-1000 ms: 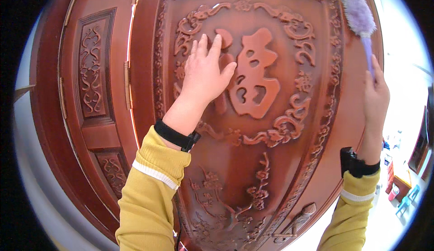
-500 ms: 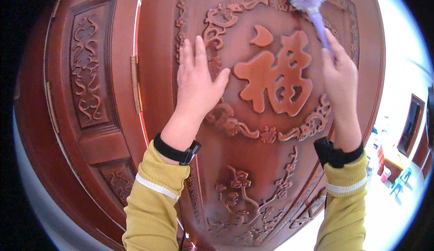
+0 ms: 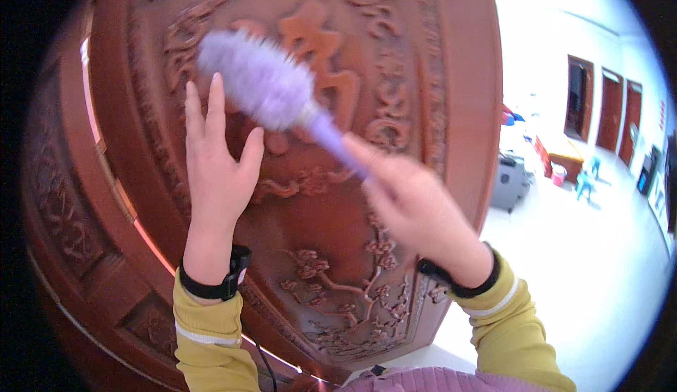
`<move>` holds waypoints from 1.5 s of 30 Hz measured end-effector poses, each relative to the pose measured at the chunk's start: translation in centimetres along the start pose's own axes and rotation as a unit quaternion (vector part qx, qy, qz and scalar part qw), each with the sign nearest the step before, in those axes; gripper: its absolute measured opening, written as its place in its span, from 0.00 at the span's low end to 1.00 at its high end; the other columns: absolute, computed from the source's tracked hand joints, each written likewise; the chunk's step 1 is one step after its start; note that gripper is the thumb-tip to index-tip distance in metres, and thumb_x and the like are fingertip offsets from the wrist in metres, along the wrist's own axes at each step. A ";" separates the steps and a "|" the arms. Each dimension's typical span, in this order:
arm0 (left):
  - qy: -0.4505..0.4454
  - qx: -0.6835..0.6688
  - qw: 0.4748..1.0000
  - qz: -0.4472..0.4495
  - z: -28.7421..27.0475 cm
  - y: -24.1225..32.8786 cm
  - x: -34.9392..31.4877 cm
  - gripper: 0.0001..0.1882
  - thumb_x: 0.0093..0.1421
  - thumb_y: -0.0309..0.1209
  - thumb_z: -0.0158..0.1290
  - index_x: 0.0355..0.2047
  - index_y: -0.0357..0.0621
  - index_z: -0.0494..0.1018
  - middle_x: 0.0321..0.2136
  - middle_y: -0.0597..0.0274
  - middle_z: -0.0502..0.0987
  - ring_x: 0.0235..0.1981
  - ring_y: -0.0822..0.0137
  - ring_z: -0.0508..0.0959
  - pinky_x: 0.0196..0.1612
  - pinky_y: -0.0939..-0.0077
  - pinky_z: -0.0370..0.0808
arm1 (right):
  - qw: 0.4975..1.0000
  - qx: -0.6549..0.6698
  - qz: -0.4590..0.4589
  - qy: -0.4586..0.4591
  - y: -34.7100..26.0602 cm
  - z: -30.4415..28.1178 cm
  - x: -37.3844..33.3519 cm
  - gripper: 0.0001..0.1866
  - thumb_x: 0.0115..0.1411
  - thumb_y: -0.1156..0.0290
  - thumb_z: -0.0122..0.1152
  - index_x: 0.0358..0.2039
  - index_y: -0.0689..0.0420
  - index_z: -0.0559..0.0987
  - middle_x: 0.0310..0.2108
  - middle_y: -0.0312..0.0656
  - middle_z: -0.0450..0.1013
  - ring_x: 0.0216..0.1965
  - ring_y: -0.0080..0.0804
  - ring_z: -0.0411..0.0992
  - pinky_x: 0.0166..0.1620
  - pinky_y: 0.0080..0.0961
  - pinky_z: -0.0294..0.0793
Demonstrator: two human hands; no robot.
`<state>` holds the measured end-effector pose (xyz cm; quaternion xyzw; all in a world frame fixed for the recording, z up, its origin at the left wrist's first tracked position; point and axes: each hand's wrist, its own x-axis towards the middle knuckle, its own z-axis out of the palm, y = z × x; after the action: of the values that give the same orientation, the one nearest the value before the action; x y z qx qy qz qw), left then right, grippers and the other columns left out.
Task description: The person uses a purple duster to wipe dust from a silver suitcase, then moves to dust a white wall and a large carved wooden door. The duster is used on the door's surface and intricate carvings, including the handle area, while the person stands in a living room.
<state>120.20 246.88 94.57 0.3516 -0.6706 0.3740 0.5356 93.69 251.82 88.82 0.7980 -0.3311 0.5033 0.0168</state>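
A purple feather duster with a fluffy head slants up and left across the carved panel of a reddish-brown wooden door. Its handle is gripped in my right hand, which is slightly smeared by motion. The fluffy head covers part of the raised character in the panel's middle; whether it touches the wood I cannot tell. Left of the duster, my left hand lies against the door with fingers stretched upward and thumb apart, holding nothing. Its fingertips come close to the fluffy head.
At left, a second carved door panel stands beyond a bright gap. A white-floored room opens at right, with a grey case, a wooden table, a pink bucket and a small blue-green stool. Dark doorways line the far wall.
The duster has swung from the panel's upper right down and left across the raised character. My view has turned right, showing more of the room. My left hand still rests on the door.
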 end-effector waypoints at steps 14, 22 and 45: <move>-0.179 -0.188 0.965 0.023 7.5 11.3 -0.8 0.31 0.65 0.32 0.56 0.68 0.44 0.64 0.71 0.37 0.54 0.72 0.37 0.54 0.69 0.49 0.59 | 0.826 0.427 0.243 0.276 8.2 -2.9 -10.2 0.34 0.70 0.74 0.47 0.75 0.50 0.55 0.23 0.29 0.66 0.17 0.13 0.61 0.19 0.13 0.63; -0.081 -0.133 0.983 -0.098 8.4 9.6 -3.4 0.32 0.70 0.39 0.53 0.71 0.47 0.60 0.73 0.37 0.48 0.74 0.38 0.49 0.71 0.46 0.53 | 0.971 0.229 0.070 0.007 8.8 2.6 -11.3 0.32 0.67 0.77 0.51 0.71 0.55 0.62 0.42 0.49 0.78 0.37 0.34 0.79 0.45 0.31 0.78; -0.142 -0.249 0.950 -0.123 10.2 13.3 -10.4 0.34 0.66 0.31 0.56 0.70 0.37 0.60 0.72 0.40 0.55 0.73 0.40 0.53 0.72 0.51 0.52 | 0.811 0.511 0.259 0.119 11.4 2.1 -16.1 0.35 0.69 0.79 0.46 0.75 0.50 0.53 0.33 0.41 0.74 0.18 0.18 0.64 0.22 0.15 0.64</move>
<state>105.85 244.97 81.17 0.3362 -0.7630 0.0724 0.5473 84.76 250.44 71.14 0.5100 -0.2161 0.6766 -0.4851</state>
